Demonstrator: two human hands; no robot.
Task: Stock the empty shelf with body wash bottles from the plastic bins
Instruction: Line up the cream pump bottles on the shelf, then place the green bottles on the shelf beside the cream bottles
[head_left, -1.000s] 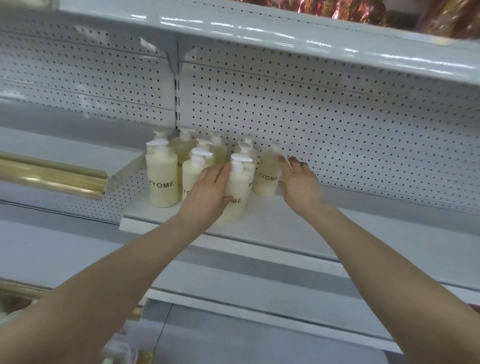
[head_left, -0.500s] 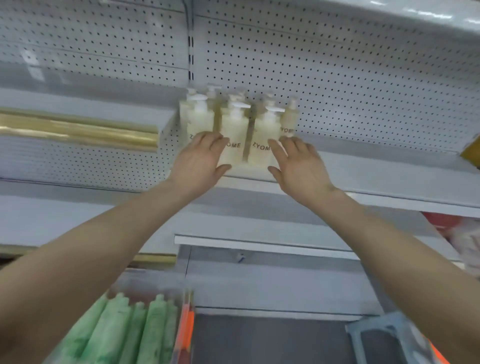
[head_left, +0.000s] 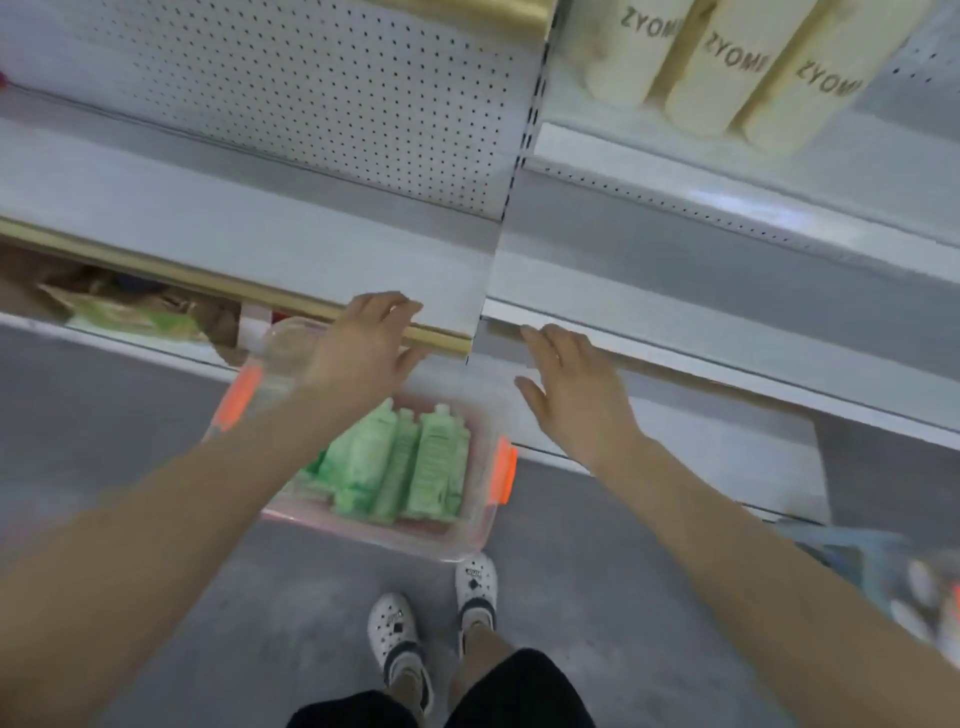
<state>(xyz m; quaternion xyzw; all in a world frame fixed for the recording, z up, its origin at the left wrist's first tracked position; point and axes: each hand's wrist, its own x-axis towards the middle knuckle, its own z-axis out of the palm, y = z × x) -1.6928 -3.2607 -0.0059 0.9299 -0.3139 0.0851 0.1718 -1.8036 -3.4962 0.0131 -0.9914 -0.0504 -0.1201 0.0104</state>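
Head camera: both hands are empty over the plastic bin (head_left: 374, 532), the left hand (head_left: 363, 348) loosely curled, the right hand (head_left: 571, 384) flat and spread. Green bottles (head_left: 410, 467) lie packed inside the bin. Cream bottles (head_left: 727, 67) stand on the shelf (head_left: 779, 156) high above it, to its right. Packed that tight, a hurried grab could slip or drag a neighbouring bottle out.
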